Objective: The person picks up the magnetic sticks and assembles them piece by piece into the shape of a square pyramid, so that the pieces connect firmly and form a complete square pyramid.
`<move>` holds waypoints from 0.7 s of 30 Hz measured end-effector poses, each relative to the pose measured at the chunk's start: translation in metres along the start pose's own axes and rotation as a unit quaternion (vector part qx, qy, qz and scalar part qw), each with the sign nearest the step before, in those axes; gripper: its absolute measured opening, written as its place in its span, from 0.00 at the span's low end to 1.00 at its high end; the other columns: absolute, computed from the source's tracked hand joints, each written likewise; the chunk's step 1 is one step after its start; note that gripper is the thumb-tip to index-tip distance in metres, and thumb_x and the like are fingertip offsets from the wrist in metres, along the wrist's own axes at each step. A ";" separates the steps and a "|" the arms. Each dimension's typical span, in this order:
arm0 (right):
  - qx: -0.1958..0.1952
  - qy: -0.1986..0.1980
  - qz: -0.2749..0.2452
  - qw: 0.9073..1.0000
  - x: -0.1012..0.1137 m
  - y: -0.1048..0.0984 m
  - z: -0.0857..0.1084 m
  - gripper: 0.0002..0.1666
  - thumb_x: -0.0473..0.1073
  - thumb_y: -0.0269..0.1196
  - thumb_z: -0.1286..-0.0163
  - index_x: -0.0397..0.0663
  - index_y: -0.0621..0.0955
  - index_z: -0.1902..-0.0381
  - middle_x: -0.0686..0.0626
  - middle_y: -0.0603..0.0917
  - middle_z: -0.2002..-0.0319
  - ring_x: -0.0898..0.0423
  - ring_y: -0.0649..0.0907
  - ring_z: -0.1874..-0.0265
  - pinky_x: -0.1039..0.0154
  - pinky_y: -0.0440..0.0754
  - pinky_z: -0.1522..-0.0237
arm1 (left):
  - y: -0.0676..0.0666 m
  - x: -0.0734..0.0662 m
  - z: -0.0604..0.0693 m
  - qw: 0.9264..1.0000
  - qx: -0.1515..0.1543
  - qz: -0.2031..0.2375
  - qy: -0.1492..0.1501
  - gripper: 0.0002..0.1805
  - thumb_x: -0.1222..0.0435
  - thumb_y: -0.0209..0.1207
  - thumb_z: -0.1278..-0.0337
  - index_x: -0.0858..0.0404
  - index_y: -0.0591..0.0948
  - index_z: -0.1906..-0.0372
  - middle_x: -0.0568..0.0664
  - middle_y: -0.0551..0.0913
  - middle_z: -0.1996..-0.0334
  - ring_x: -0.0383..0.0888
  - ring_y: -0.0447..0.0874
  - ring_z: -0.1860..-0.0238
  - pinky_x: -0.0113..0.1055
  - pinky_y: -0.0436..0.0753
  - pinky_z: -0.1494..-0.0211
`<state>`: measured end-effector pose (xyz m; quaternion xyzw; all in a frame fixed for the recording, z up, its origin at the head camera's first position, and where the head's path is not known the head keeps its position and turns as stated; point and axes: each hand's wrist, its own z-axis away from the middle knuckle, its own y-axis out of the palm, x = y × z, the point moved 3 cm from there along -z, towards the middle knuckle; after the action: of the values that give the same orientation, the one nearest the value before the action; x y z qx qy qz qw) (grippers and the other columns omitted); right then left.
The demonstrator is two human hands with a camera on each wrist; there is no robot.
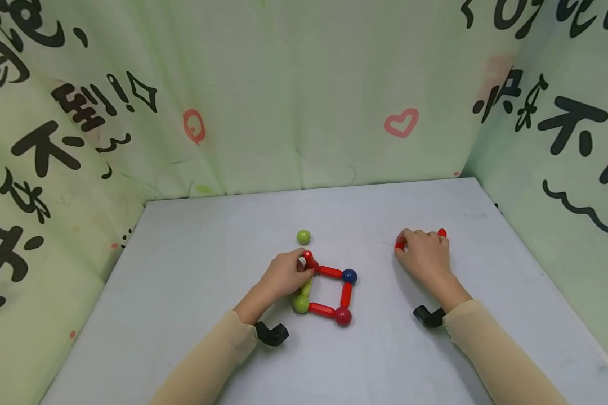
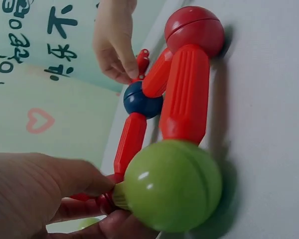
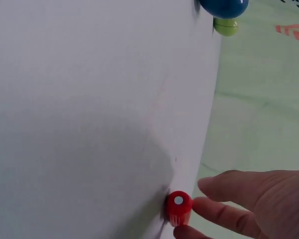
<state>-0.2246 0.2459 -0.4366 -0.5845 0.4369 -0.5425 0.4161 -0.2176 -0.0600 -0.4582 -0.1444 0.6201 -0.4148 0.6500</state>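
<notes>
A square of magnetic rods and balls lies on the table, with red rods (image 1: 330, 271), a yellow-green rod (image 1: 306, 288), a blue ball (image 1: 349, 276), a dark red ball (image 1: 343, 316) and a green ball (image 1: 301, 304). At its far left corner my left hand (image 1: 289, 274) pinches a red rod (image 1: 308, 259) that tilts up beside another dark red ball (image 2: 105, 203); fingers partly hide this joint. To the right, my right hand (image 1: 428, 253) holds a red rod (image 3: 179, 206) by its fingertips, near the tabletop. Another red piece (image 1: 442, 232) shows past its knuckles, mostly hidden.
A loose green ball (image 1: 304, 237) lies just beyond the left hand. The white table (image 1: 223, 236) meets printed green curtains (image 1: 304, 101) at its back and sides. Black wrist mounts (image 1: 272, 334) hang beneath both sleeves.
</notes>
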 end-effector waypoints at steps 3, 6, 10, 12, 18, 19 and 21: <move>-0.002 -0.018 -0.005 1.000 0.003 0.004 -0.002 0.08 0.42 0.67 0.31 0.43 0.84 0.59 0.42 0.83 0.67 0.36 0.78 0.59 0.40 0.70 0.54 | -0.002 0.001 0.002 1.000 0.001 0.010 -0.009 0.09 0.63 0.65 0.32 0.58 0.80 0.52 0.49 0.81 0.73 0.42 0.80 0.81 0.32 0.80 0.75; 0.008 -0.036 -0.021 0.999 0.007 0.008 -0.004 0.08 0.39 0.70 0.33 0.42 0.83 0.60 0.44 0.84 0.68 0.41 0.80 0.64 0.44 0.73 0.57 | -0.004 0.000 0.002 1.000 -0.004 -0.017 -0.001 0.10 0.62 0.67 0.34 0.58 0.81 0.53 0.51 0.82 0.69 0.42 0.81 0.77 0.34 0.80 0.72; 0.042 -0.026 -0.078 0.996 0.014 0.013 -0.004 0.14 0.36 0.70 0.34 0.38 0.82 0.52 0.40 0.86 0.61 0.43 0.83 0.63 0.46 0.82 0.56 | -0.008 -0.003 0.000 0.997 -0.022 -0.056 0.037 0.16 0.61 0.70 0.38 0.59 0.84 0.47 0.54 0.83 0.53 0.44 0.80 0.64 0.36 0.81 0.61; 0.056 -0.019 -0.112 0.992 0.019 0.014 -0.002 0.17 0.37 0.69 0.32 0.37 0.82 0.47 0.37 0.86 0.55 0.43 0.85 0.59 0.48 0.85 0.54 | -0.008 -0.003 -0.001 0.997 -0.023 -0.055 0.058 0.18 0.63 0.71 0.38 0.58 0.84 0.44 0.53 0.82 0.48 0.44 0.78 0.60 0.36 0.80 0.58; 0.085 -0.040 -0.220 0.971 0.042 0.009 0.006 0.18 0.39 0.67 0.29 0.42 0.81 0.43 0.39 0.87 0.49 0.42 0.87 0.51 0.49 0.87 0.50 | -0.008 0.001 -0.004 0.997 0.008 -0.008 0.071 0.11 0.67 0.69 0.37 0.57 0.87 0.50 0.45 0.87 0.59 0.41 0.78 0.66 0.31 0.79 0.65; 0.093 -0.044 -0.237 0.966 0.046 0.008 0.008 0.17 0.39 0.68 0.29 0.43 0.81 0.44 0.40 0.87 0.50 0.42 0.88 0.51 0.49 0.87 0.50 | -0.008 0.002 -0.005 0.998 0.012 -0.004 0.067 0.11 0.67 0.69 0.36 0.57 0.87 0.51 0.45 0.87 0.61 0.41 0.78 0.66 0.31 0.79 0.66; 0.109 -0.052 -0.261 0.958 0.053 0.006 0.011 0.15 0.39 0.67 0.29 0.46 0.80 0.46 0.41 0.89 0.51 0.42 0.88 0.51 0.49 0.87 0.50 | -0.008 0.002 -0.005 0.998 0.016 0.001 0.061 0.10 0.66 0.69 0.36 0.56 0.87 0.52 0.44 0.86 0.61 0.42 0.78 0.66 0.31 0.79 0.65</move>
<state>-0.2121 0.1931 -0.4282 -0.6566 0.1847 -0.6457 0.3432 -0.2256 -0.0648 -0.4551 -0.1080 0.6521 -0.4320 0.6136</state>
